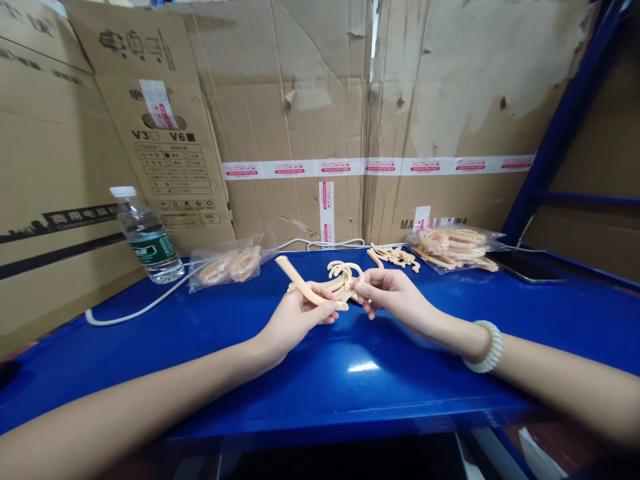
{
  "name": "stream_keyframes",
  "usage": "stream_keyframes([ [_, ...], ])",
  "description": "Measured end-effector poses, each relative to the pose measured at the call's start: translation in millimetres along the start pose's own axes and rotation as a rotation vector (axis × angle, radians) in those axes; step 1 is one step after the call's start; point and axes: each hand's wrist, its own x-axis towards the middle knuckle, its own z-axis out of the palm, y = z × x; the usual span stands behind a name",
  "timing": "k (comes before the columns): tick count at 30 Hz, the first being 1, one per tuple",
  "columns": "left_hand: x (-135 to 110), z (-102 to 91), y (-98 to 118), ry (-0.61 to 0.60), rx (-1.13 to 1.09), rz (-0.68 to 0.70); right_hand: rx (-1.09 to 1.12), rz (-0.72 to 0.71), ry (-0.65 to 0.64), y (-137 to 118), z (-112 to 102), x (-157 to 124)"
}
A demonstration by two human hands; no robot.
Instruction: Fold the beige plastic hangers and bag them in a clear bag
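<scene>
My left hand is closed around a pale, wood-like curved strip, which slants up to the left with its cut end showing by my fingertips. Just to the right, my right hand pinches a curled pale piece of the same look. Both hands are raised a little over the blue table, close together. Behind them are more curled pieces, partly covered by my fingers, so I cannot tell which of these are held and which lie on the table. A pale beaded bracelet circles my right wrist.
Loose curled pieces lie at the back of the blue table. Clear bags of pieces sit at right and left. A water bottle, white cable and phone lie around; cardboard walls the back.
</scene>
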Motion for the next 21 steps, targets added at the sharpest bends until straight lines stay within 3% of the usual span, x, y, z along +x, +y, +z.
stream_keyframes([
  [6,-2,1.3,-1,-0.083,0.019,0.003,0.018,0.007,-0.069,1,8,-4],
  [9,0,0.6,0,-0.102,0.013,-0.034,-0.051,-0.021,-0.102,-2,-1,1],
  [11,0,-0.3,1,-0.09,-0.008,-0.047,-0.262,-0.111,-0.05,-4,-17,8],
  [14,1,-1.5,2,-0.081,-0.022,-0.046,-0.873,-0.32,0.064,-3,-52,23],
  [16,0,-1.9,3,-0.089,-0.021,-0.047,-1.234,-0.374,0.036,-1,-73,31],
  [18,0,-2.0,3,-0.096,-0.02,-0.05,-1.421,-0.357,-0.042,4,-88,36],
  [21,0,-2.1,3,-0.1,-0.032,-0.051,-1.514,-0.308,-0.12,11,-99,43],
])
